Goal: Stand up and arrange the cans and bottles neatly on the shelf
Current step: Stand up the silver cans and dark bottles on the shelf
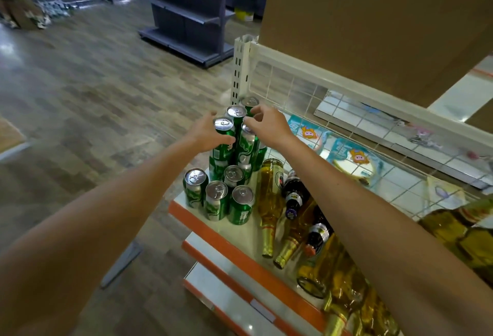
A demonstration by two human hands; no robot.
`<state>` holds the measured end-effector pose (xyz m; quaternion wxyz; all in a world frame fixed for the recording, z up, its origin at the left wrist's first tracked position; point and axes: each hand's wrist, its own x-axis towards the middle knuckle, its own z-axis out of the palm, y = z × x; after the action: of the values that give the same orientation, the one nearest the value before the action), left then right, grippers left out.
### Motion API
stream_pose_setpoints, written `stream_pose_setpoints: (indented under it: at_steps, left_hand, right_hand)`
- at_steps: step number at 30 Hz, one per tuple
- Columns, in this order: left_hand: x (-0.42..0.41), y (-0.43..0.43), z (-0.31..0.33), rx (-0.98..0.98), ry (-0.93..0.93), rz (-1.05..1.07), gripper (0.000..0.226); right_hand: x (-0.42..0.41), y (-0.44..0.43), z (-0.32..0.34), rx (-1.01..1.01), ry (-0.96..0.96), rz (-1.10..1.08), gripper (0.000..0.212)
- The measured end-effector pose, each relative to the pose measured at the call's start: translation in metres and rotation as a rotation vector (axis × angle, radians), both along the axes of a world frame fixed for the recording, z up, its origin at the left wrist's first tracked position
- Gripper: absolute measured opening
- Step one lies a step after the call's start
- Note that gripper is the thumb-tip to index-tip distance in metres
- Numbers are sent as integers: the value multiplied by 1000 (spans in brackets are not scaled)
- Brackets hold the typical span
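Here the fingers (pixel 226 139) of the left hand (pixel 205 135) are curled round a green can (pixel 222 146) in the upper layer of a stack, and the thumb lies across its side. The fingers of the right hand (pixel 269 125) are bent and pinch the top of a neighbour can (pixel 246 146), which stands touching the first one. Two more upper cans (pixel 236 111) stand just behind, near the white post (pixel 240 69). All of these stand upright on other green cans below them.

In front of the stack, four low cans (pixel 216 197) stand upright and close together at the left corner of the shelf (pixel 240 231). The shelf is white with an orange front edge. To the right of the cans several bottles (pixel 269 197) lie on their sides. Some are clear with yellow liquid and some are dark, and their necks point to the front edge.

Behind the shelf is a white wire grid (pixel 293 87), and behind that lie packs with a cartoon picture (pixel 309 133). A brown cardboard box (pixel 373 15) is above. Farther away a grey rack (pixel 186 10) stands on the wooden floor (pixel 80 82).
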<state>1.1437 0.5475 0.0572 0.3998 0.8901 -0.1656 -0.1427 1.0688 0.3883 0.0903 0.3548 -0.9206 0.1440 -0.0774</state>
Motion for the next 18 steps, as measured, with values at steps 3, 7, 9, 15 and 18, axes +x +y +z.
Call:
stream_pose_setpoints:
  at_steps: [3, 7, 9, 15, 18]
  left_hand:
    - [-7, -5, 32, 19, -94, -63, 96]
    - [-17, -18, 61, 116, -207, -224, 84]
    - [-27, -28, 71, 197, -271, -326, 75]
    - [-76, -69, 84, 351, -410, -534, 59]
    - [-113, -101, 98, 315, -490, -615, 50]
  right_hand:
    - [-8, 0, 6, -19, 5, -18, 43]
    - [-25, -5, 18, -78, 12, -43, 42]
    - [-39, -12, 20, -114, 23, -72, 43]
    - [-108, -48, 25, -182, 106, -216, 43]
    - [-158, -75, 32, -180, 116, -305, 43]
